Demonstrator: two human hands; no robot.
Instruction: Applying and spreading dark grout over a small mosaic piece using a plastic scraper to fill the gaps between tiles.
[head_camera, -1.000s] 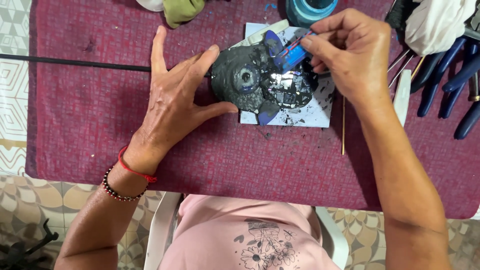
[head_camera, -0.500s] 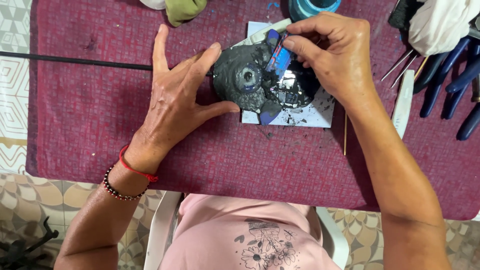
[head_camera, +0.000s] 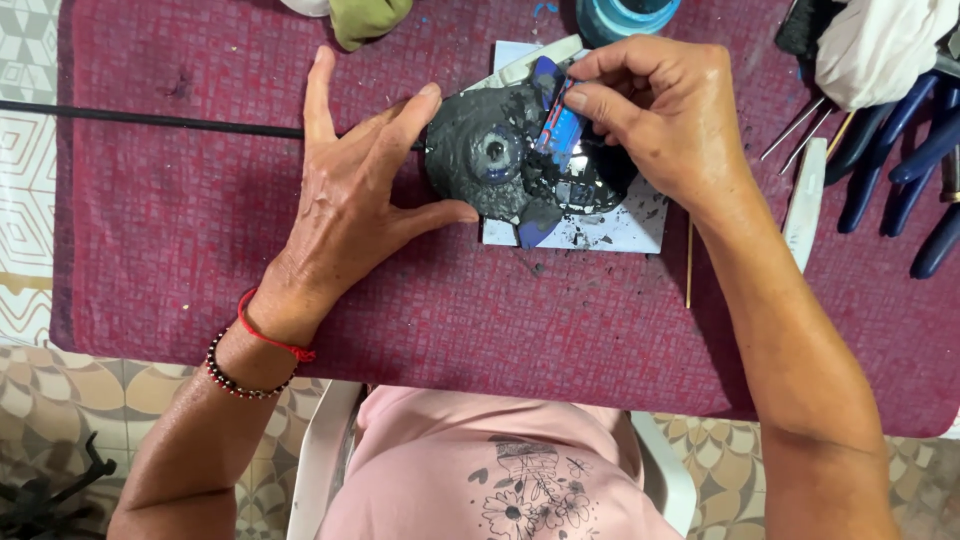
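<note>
A dark grey clay piece (head_camera: 485, 160) with a round blue-rimmed hollow lies on a white tile (head_camera: 625, 228) on the maroon mat. My left hand (head_camera: 355, 205) rests flat beside it, index finger and thumb bracing its left edge. My right hand (head_camera: 665, 120) pinches a small blue rectangular piece with red marks (head_camera: 560, 135) and holds it against the clay's right part. A blue shard (head_camera: 538, 222) pokes out below the clay. Dark crumbs lie scattered on the tile.
A thin black rod (head_camera: 150, 120) runs across the mat (head_camera: 200, 260) from the left. A teal round container (head_camera: 625, 15) stands at the top. Blue-handled pliers (head_camera: 900, 165), a white cloth (head_camera: 880, 45), thin metal picks (head_camera: 795, 130) and a wooden stick (head_camera: 689, 265) lie at the right.
My right hand has moved down and left, bringing the blue piece from above the clay onto it. My left hand has stayed against the clay.
</note>
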